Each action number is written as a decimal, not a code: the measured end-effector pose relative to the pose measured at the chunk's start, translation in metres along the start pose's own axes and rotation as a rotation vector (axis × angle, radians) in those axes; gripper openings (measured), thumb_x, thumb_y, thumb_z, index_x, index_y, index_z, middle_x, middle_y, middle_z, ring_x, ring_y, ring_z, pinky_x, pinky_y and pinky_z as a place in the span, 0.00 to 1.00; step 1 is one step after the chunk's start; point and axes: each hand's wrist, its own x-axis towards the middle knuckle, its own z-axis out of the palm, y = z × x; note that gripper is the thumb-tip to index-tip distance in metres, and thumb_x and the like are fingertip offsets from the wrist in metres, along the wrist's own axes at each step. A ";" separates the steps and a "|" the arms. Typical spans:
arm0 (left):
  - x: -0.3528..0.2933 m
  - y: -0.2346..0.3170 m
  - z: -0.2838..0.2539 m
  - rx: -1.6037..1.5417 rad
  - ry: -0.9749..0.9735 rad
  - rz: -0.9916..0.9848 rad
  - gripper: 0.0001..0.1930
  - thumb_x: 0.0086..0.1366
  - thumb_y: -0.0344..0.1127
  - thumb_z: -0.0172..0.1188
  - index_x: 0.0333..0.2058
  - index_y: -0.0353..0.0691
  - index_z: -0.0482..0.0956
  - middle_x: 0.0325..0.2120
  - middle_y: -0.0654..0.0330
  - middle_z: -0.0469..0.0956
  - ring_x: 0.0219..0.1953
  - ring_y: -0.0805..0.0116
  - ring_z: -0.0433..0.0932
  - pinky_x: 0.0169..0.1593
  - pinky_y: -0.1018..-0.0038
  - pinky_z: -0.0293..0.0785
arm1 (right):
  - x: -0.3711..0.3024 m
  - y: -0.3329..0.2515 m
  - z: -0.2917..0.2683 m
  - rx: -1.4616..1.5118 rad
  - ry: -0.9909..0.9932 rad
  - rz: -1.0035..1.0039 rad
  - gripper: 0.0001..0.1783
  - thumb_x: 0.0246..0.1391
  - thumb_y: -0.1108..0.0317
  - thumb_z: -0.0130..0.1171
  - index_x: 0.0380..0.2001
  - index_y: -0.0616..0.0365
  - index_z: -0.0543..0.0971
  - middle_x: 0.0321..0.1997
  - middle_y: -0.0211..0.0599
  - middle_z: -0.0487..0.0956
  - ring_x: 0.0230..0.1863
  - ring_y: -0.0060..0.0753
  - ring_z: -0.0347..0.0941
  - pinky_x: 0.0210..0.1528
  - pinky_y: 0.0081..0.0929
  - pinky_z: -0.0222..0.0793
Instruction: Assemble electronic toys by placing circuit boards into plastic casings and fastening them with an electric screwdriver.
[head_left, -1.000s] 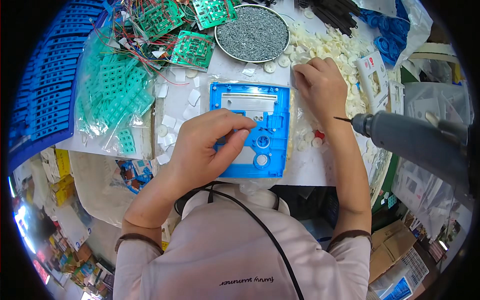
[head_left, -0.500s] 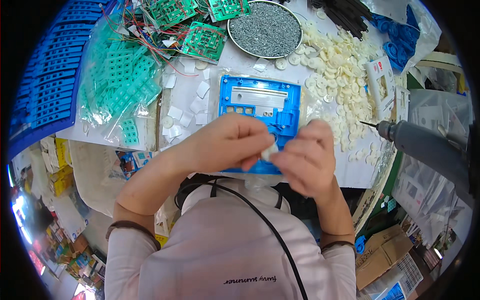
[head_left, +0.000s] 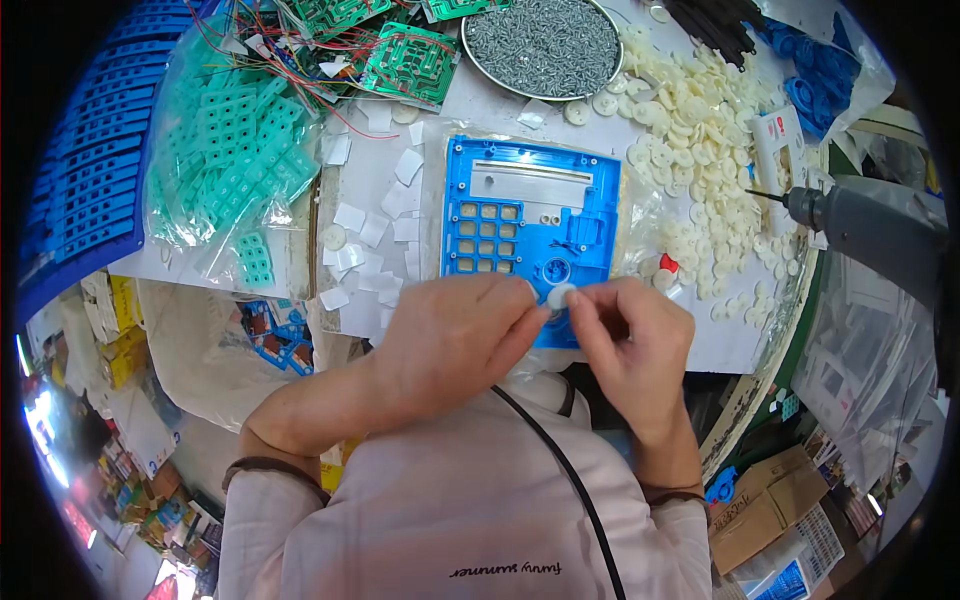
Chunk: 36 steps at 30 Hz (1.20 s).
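Observation:
A blue plastic casing with square key holes and a round speaker-like ring lies before me on the table. Over its lower part, my right hand pinches a small white disc between thumb and fingertips. My left hand is closed close beside the disc, its back turned up; whatever its fingertips grip is hidden. It covers the casing's lower left corner. A small piece with a red top lies just right of the casing, near my right hand.
Loose cream discs are heaped at right, with an electric screwdriver beyond. A round tray of screws and wired green circuit boards sit at the back. Bagged teal keypads, white paper pieces and stacked blue parts are leftward.
Both hands have shifted lower on the casing, uncovering its key holes and ring. The right hand's pinch on the white disc now shows clearly. The red-topped piece has come into sight.

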 end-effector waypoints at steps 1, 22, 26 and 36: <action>0.003 -0.003 -0.004 0.037 0.025 0.035 0.06 0.61 0.29 0.67 0.36 0.38 0.80 0.28 0.55 0.79 0.28 0.56 0.79 0.30 0.64 0.73 | 0.005 0.001 0.000 -0.064 -0.008 0.001 0.08 0.53 0.71 0.71 0.26 0.58 0.80 0.21 0.38 0.79 0.20 0.37 0.75 0.23 0.32 0.69; 0.022 -0.027 -0.002 0.277 -0.071 0.308 0.16 0.53 0.33 0.69 0.43 0.47 0.84 0.34 0.63 0.73 0.37 0.60 0.73 0.42 0.62 0.67 | 0.048 0.000 -0.006 -0.420 -0.251 -0.049 0.11 0.49 0.67 0.69 0.29 0.57 0.76 0.22 0.41 0.79 0.26 0.49 0.79 0.28 0.42 0.72; 0.023 -0.027 -0.003 0.277 -0.085 0.299 0.16 0.54 0.33 0.69 0.43 0.47 0.84 0.34 0.63 0.73 0.37 0.60 0.73 0.42 0.63 0.67 | 0.045 0.001 -0.006 -0.404 -0.268 -0.008 0.11 0.49 0.67 0.70 0.29 0.57 0.76 0.22 0.42 0.79 0.25 0.49 0.78 0.28 0.43 0.72; 0.102 -0.042 -0.037 0.253 0.263 0.313 0.04 0.62 0.31 0.65 0.35 0.39 0.83 0.26 0.57 0.79 0.28 0.62 0.78 0.33 0.69 0.74 | -0.021 0.016 -0.121 0.511 0.820 -0.694 0.18 0.62 0.59 0.54 0.47 0.62 0.78 0.32 0.33 0.73 0.35 0.30 0.70 0.43 0.41 0.64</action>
